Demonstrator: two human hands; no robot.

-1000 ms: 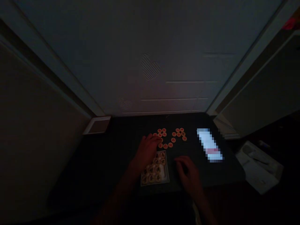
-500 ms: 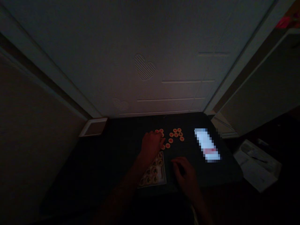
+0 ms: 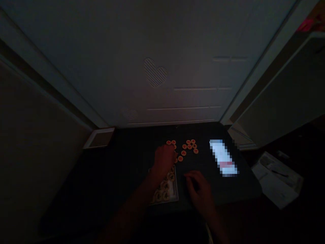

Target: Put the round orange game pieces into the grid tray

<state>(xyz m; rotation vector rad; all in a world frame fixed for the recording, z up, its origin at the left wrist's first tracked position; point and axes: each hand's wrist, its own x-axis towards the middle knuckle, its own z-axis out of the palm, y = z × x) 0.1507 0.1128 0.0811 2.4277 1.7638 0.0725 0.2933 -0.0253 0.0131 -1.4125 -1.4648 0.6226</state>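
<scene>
The left hand point(image 3: 164, 160) is bent over the near-left end of the red pieces point(image 3: 189, 146), back upward, fingers curled down and out of sight; whether they pinch a piece or only touch one, I cannot tell. The forearm crosses the left part of the tray point(image 3: 175, 193) and hides it; a few red pieces peep out just beyond the knuckles and beside the fingers. The right hand point(image 3: 199, 184) lies to the right of the tray, apart from it, loosely curled with a dark gap between thumb and fingers; nothing shows in that gap.

The red pieces are small pale discs with red marks, lying flat on the dark table point(image 3: 127, 169); on the right they bunch closely, while a few others trail in a curved line down toward the left hand; the marks are too dim to read. In the tray lie black pieces point(image 3: 166, 195), also pale discs, larger to the eye, set in rows; a bare pale strip shows along the tray's right side.

Right of the pieces lies a bright oblong point(image 3: 223, 158), blurred into blocks; a flat frame point(image 3: 100, 138) sits at the table's far-left corner; behind stands a pale panel point(image 3: 114, 67) with a raised heart point(image 3: 155, 73).
</scene>
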